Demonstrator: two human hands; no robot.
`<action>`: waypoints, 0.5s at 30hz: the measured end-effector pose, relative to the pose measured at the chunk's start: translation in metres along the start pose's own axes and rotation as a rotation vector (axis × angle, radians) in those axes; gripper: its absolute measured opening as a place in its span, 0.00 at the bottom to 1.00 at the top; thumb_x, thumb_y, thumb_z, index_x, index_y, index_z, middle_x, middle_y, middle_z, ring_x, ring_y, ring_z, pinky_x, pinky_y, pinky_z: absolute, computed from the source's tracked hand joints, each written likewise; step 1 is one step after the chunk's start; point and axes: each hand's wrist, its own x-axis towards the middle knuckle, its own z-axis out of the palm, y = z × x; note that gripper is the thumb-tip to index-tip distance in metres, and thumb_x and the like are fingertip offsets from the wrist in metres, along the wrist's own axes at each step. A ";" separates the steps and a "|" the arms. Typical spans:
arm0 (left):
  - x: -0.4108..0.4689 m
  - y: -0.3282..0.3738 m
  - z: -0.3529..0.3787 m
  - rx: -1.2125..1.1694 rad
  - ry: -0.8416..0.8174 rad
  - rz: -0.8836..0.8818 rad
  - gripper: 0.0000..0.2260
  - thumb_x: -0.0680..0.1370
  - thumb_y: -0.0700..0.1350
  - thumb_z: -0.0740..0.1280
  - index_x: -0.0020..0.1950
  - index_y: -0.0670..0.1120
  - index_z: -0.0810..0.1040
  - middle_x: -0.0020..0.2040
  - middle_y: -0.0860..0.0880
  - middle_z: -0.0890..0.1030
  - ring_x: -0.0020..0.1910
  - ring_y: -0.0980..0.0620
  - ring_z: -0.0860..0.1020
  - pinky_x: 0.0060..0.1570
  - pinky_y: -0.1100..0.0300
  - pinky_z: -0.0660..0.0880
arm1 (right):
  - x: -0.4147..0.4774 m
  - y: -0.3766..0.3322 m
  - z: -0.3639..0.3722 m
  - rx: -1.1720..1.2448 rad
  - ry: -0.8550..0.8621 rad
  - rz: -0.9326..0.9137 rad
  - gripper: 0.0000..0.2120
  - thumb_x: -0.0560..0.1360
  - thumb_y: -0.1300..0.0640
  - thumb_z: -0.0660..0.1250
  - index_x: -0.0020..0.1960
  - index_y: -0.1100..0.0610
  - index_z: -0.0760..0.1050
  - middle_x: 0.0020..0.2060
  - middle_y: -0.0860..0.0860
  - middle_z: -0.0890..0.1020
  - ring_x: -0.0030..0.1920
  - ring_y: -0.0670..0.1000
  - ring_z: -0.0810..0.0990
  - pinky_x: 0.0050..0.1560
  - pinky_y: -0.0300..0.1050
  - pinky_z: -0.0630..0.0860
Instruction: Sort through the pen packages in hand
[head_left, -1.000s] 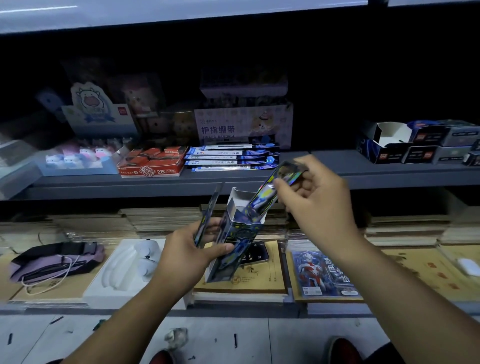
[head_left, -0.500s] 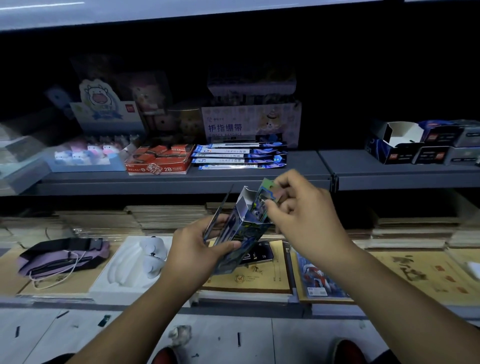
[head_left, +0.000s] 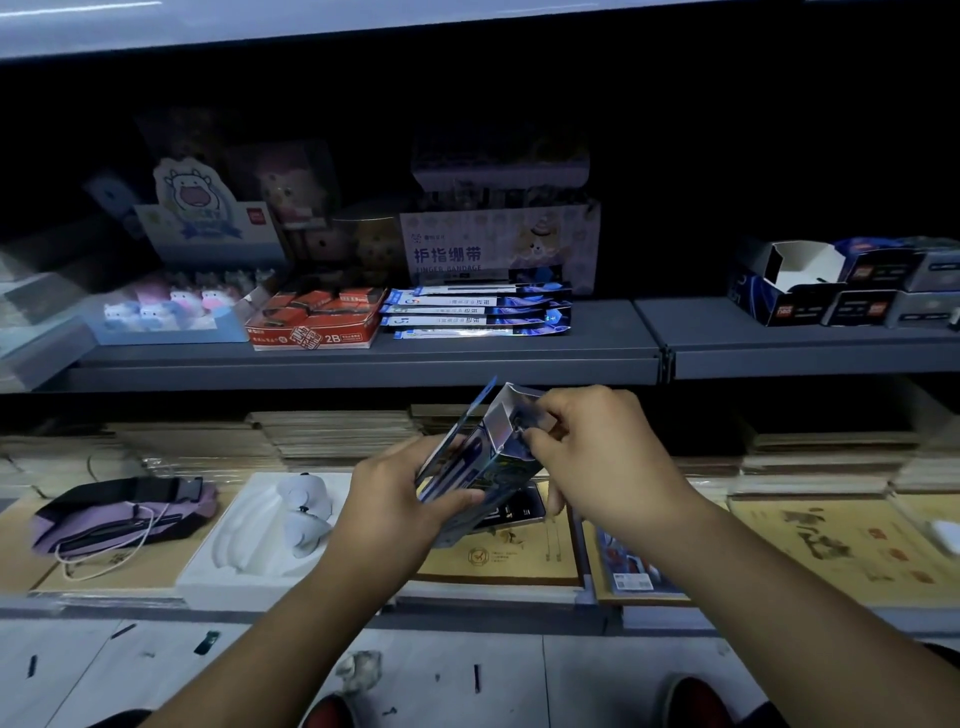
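Note:
My left hand (head_left: 395, 499) grips a shiny blue carton (head_left: 475, 470), open at its top, with its lid flap standing up on the left side. My right hand (head_left: 597, 452) is at the carton's mouth, fingers curled, pinching a glossy blue packet (head_left: 530, 423) that sits almost wholly inside the carton. Both hands hover in front of the lower shelf, just below the grey middle shelf (head_left: 519, 358). Several more blue packets (head_left: 478, 309) lie stacked on that middle shelf.
A red 2B box (head_left: 314, 325), a tray of small cow figures (head_left: 166, 312) and a finger-bandage box (head_left: 498, 249) stand on the middle shelf; dark boxes (head_left: 831, 291) at its right. Below lie notebooks (head_left: 498, 551), a white tray (head_left: 260, 530) and a purple pouch (head_left: 119, 514).
My right hand has come down and pushed the glossy packet from above the carton into its open top. Both hands have sunk a little lower.

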 end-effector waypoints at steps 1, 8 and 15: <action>0.000 -0.001 0.000 0.006 0.000 0.006 0.21 0.71 0.49 0.80 0.63 0.58 0.82 0.53 0.60 0.84 0.53 0.62 0.81 0.53 0.68 0.76 | -0.001 0.000 0.000 0.020 -0.021 0.016 0.09 0.82 0.64 0.62 0.45 0.60 0.79 0.26 0.54 0.81 0.21 0.47 0.80 0.24 0.40 0.76; -0.001 0.001 -0.001 0.054 -0.009 0.073 0.18 0.72 0.46 0.79 0.60 0.58 0.82 0.48 0.65 0.81 0.51 0.67 0.78 0.46 0.80 0.69 | -0.001 0.001 0.000 0.153 -0.289 0.131 0.09 0.86 0.61 0.55 0.54 0.61 0.74 0.28 0.61 0.83 0.23 0.54 0.80 0.27 0.40 0.75; -0.002 -0.001 -0.003 0.024 0.026 0.090 0.17 0.72 0.45 0.79 0.59 0.57 0.82 0.50 0.59 0.84 0.51 0.64 0.79 0.47 0.78 0.71 | 0.000 -0.001 -0.004 0.325 -0.472 0.149 0.12 0.81 0.65 0.61 0.63 0.58 0.75 0.36 0.66 0.84 0.31 0.65 0.83 0.29 0.44 0.78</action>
